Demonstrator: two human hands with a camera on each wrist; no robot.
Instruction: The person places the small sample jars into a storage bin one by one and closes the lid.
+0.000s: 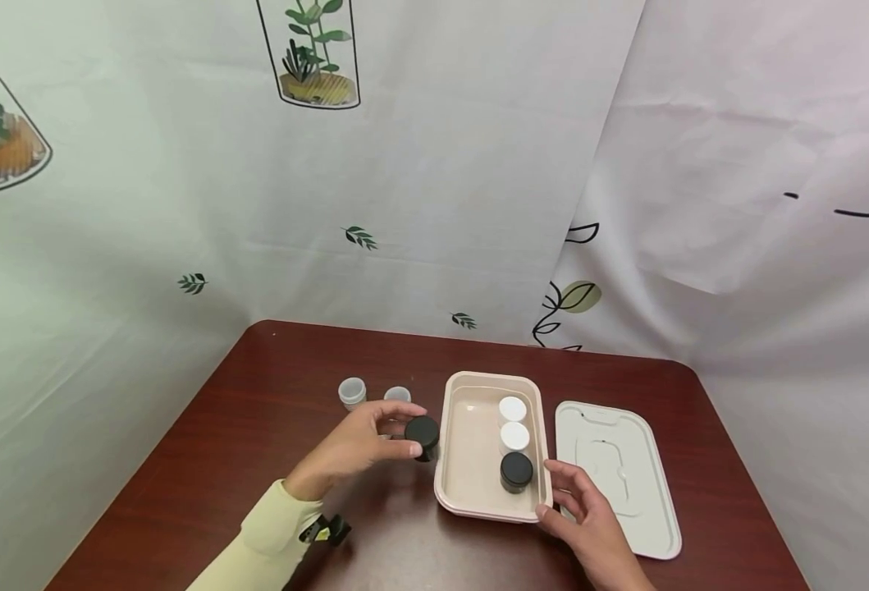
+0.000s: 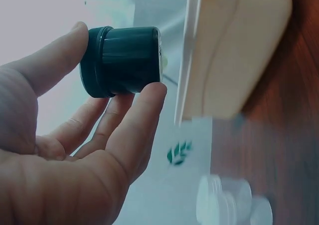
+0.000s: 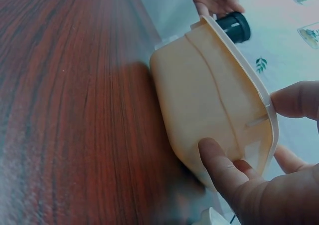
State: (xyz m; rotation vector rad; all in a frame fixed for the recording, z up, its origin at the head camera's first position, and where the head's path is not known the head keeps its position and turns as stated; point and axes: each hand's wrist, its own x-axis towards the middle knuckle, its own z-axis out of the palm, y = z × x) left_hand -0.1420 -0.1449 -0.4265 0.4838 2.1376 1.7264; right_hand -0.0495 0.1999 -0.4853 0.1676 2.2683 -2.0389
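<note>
My left hand (image 1: 363, 443) pinches a black screw-lid jar (image 2: 130, 59) between thumb and fingers, lifted just left of the beige plastic box (image 1: 466, 484). Along the box's right side, inside, two white-lidded jars (image 1: 514, 437) and a second black jar (image 1: 516, 471) stand in a row. With my right hand (image 1: 585, 513) I hold the box at its front right corner. In the right wrist view that hand's thumb (image 3: 298, 100) is on the rim and a finger (image 3: 219, 160) lies against the outer wall.
Small translucent white jars (image 1: 352, 391) stand left of the box, partly behind my left hand. A white box lid (image 1: 619, 476) lies flat on the dark red wooden table (image 1: 205, 460) to the right. A patterned cloth (image 1: 434, 205) hangs behind the table.
</note>
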